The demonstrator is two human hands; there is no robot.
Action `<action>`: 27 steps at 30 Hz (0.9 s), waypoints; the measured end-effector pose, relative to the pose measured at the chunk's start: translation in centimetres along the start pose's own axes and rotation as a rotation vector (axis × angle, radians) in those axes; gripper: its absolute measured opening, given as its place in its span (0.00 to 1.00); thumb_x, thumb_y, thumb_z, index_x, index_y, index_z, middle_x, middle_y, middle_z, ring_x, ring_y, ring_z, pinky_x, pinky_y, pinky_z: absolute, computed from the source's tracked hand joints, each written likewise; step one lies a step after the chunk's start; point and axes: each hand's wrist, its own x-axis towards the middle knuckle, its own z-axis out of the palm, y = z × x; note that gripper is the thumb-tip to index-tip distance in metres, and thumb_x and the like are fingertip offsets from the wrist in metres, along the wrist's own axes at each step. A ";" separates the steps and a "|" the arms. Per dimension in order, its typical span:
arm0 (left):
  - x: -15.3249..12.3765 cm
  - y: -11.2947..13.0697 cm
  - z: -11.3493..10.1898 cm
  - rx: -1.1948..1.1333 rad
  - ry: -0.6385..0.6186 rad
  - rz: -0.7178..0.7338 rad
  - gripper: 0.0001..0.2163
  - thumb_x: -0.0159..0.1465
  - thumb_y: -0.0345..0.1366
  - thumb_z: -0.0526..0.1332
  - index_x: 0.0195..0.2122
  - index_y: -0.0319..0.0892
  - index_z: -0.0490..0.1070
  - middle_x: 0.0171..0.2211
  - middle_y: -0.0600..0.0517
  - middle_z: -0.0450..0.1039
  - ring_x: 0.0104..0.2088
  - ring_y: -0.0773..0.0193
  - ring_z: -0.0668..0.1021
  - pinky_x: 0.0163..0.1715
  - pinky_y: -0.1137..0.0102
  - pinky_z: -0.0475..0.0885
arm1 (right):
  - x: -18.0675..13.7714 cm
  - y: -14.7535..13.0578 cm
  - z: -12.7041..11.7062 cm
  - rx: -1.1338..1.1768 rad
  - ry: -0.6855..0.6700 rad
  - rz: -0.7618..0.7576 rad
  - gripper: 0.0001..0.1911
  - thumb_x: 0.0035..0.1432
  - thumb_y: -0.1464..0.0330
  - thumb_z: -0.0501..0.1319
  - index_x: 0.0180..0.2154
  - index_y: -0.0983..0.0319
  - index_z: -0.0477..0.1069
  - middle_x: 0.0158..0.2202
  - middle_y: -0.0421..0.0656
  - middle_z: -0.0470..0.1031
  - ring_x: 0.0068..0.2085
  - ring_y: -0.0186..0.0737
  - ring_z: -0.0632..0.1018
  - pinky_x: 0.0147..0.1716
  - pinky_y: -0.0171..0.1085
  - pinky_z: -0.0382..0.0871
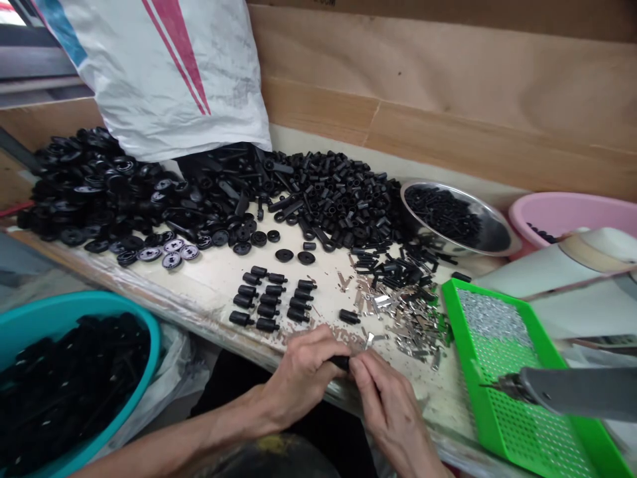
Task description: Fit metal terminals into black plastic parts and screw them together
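My left hand (309,368) is closed around a short black plastic cylinder (340,362) at the table's front edge. My right hand (391,398) pinches at the cylinder's right end; whether a smaller piece sits between those fingertips is hidden. Just beyond the hands lies one black cylinder with a narrow tip (349,317). Several like it are laid in rough rows (269,299) to the left. A scatter of small flat metal pieces (413,325) spreads beyond my right hand, with thin black plastic rods (393,269) behind it.
Heaps of black round parts (109,186) and short black tubes (343,192) cover the back. A steel bowl (507,247), pink basin (572,202) and green tray (470,372) with screws stand right. An electric screwdriver (572,392) overhangs the tray. A teal tub (154,338) stands lower left.
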 end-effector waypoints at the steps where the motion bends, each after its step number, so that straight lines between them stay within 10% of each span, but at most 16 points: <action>1: 0.0 0.0 0.0 0.000 0.002 0.008 0.16 0.55 0.18 0.56 0.39 0.40 0.76 0.33 0.51 0.71 0.36 0.66 0.73 0.38 0.73 0.69 | 0.0 0.0 0.0 0.007 0.000 0.009 0.14 0.67 0.68 0.45 0.31 0.60 0.64 0.27 0.40 0.68 0.29 0.36 0.72 0.29 0.34 0.63; 27: 1.7 -1.5 1.2 0.452 -0.163 -0.037 0.11 0.58 0.25 0.55 0.40 0.45 0.67 0.37 0.52 0.64 0.36 0.64 0.69 0.36 0.74 0.67 | -0.5 4.8 -1.9 -0.525 0.219 -0.105 0.15 0.66 0.64 0.48 0.49 0.59 0.67 0.37 0.45 0.73 0.29 0.39 0.79 0.25 0.34 0.72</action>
